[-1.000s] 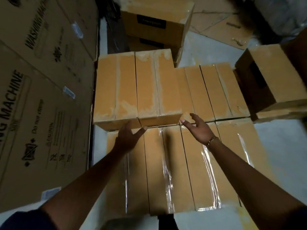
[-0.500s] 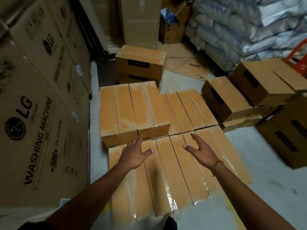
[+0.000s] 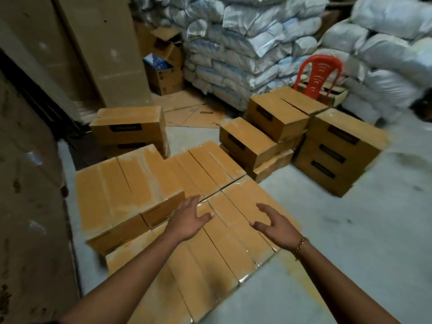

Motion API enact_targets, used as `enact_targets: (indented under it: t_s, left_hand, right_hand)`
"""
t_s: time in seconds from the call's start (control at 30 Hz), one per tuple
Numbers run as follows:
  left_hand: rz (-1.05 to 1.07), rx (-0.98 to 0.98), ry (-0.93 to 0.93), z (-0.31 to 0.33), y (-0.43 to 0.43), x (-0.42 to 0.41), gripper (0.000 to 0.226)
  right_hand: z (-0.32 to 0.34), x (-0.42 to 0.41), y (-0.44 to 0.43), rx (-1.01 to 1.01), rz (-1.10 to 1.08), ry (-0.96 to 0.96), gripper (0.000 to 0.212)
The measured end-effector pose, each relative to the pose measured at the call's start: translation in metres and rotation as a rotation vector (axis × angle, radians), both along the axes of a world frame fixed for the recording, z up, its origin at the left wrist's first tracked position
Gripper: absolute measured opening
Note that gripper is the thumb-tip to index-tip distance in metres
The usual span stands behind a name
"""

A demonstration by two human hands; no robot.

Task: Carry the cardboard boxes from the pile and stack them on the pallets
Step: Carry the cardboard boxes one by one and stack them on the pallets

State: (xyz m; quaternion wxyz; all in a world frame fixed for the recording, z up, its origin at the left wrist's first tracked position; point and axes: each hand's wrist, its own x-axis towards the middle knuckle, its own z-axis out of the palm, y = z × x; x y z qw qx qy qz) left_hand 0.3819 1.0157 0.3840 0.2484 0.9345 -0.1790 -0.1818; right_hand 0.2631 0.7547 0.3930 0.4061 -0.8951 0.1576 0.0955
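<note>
A flat layer of taped cardboard boxes (image 3: 224,249) lies low on the floor in front of me. Two more boxes (image 3: 121,195) sit side by side on its left part as a second layer. My left hand (image 3: 189,218) hovers open just right of that upper pair, holding nothing. My right hand (image 3: 273,225), a bracelet on its wrist, is open and empty above the lower layer. A pile of boxes (image 3: 292,139) stands on the floor to the right. Any pallet under the layer is hidden.
Tall washing machine cartons (image 3: 30,206) wall off the left side. Two stacked boxes (image 3: 128,129) stand behind the layer. Stacked white sacks (image 3: 245,47) fill the back, with a red plastic chair (image 3: 318,76) among them. Bare concrete floor (image 3: 350,242) lies to the right.
Both hands have drawn back from the upper boxes they were touching. The view has lifted and turned right, bringing the box pile, sacks and chair into sight.
</note>
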Motion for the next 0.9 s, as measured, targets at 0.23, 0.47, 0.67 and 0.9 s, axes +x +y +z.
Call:
enact_targets:
  t_s: [0.23, 0.47, 0.67, 0.9]
  left_hand:
    - [-0.130, -0.143, -0.016, 0.008, -0.191, -0.021, 0.074]
    - [-0.233, -0.168, 0.051, 0.004, -0.330, -0.026, 0.073]
    - [-0.242, -0.136, 0.116, -0.008, -0.417, 0.030, 0.073]
    - [-0.296, -0.128, 0.210, -0.015, -0.552, 0.103, 0.072]
  right_hand:
    - [0.024, -0.056, -0.149, -0.027, -0.098, -0.003, 0.070]
    - [0.034, -0.065, -0.282, -0.044, -0.160, 0.013, 0.067]
    - [0.017, -0.020, -0.369, 0.028, -0.175, 0.029, 0.065]
    - [0.008, 0.028, -0.484, 0.094, -0.263, 0.065, 0.059]
